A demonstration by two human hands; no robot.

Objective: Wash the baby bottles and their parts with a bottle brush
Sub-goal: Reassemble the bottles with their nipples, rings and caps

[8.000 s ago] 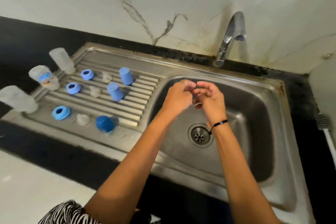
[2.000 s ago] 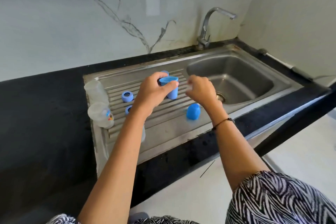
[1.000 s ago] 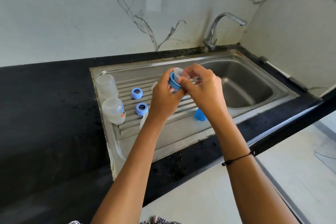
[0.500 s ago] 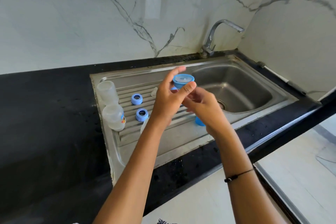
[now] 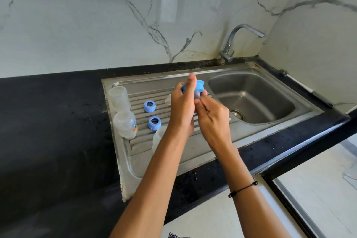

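Observation:
My left hand [image 5: 182, 105] grips a blue screw ring [image 5: 199, 85] above the drainboard, thumb over its top. My right hand [image 5: 212, 117] pinches a clear teat [image 5: 197, 94] poking out under the ring. Two more blue rings [image 5: 149, 106] [image 5: 154, 123] lie on the ribbed drainboard [image 5: 141, 141]. Clear bottles stand upside down at its left edge: one at the back [image 5: 117, 97], one with a printed label [image 5: 124, 124]. A third bottle [image 5: 159, 137] is half hidden behind my left forearm. Another clear teat [image 5: 167, 100] lies beside my left hand.
The steel sink basin [image 5: 251, 100] with its drain [image 5: 236, 113] lies to the right, the tap [image 5: 239, 40] behind it. Black countertop [image 5: 48, 121] surrounds the sink. A hose [image 5: 301, 85] runs along the right wall. No brush is in view.
The ring was turned in my left hand, and my right hand moved under it and pinches the teat from below. Earlier both hands were rubbing together over the basin.

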